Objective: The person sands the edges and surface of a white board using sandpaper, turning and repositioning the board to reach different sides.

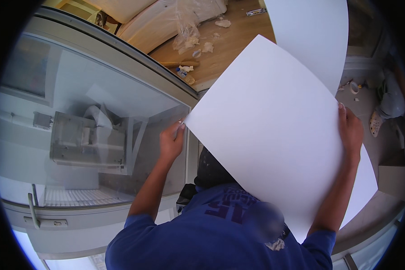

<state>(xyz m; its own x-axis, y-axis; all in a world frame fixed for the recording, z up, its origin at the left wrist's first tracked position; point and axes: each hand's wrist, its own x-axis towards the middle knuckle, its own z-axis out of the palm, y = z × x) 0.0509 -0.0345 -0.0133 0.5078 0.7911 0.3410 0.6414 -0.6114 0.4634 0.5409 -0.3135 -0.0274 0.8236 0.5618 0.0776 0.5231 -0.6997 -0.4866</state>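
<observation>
Holding one large white sheet by two edges, with two bare hands.

The large white sheet (pixel 265 126) slants in front of the blue shirt (pixel 189 238); the left hand (pixel 172 137) pinches its left corner, and the right hand (pixel 350 128) is clamped on its right edge, the two hands well apart. One second white panel (pixel 317 40) stands beyond it, at the upper right. One bottle (pixel 186 76) with a blue cap lies on the wooden floor (pixel 243 45), near several crumpled scraps. Left of the person are one glass pane (pixel 139 94) and one lever handle (pixel 33 211); at the right, one tape roll (pixel 354 87) and one pale spotted clog (pixel 375 123).
</observation>
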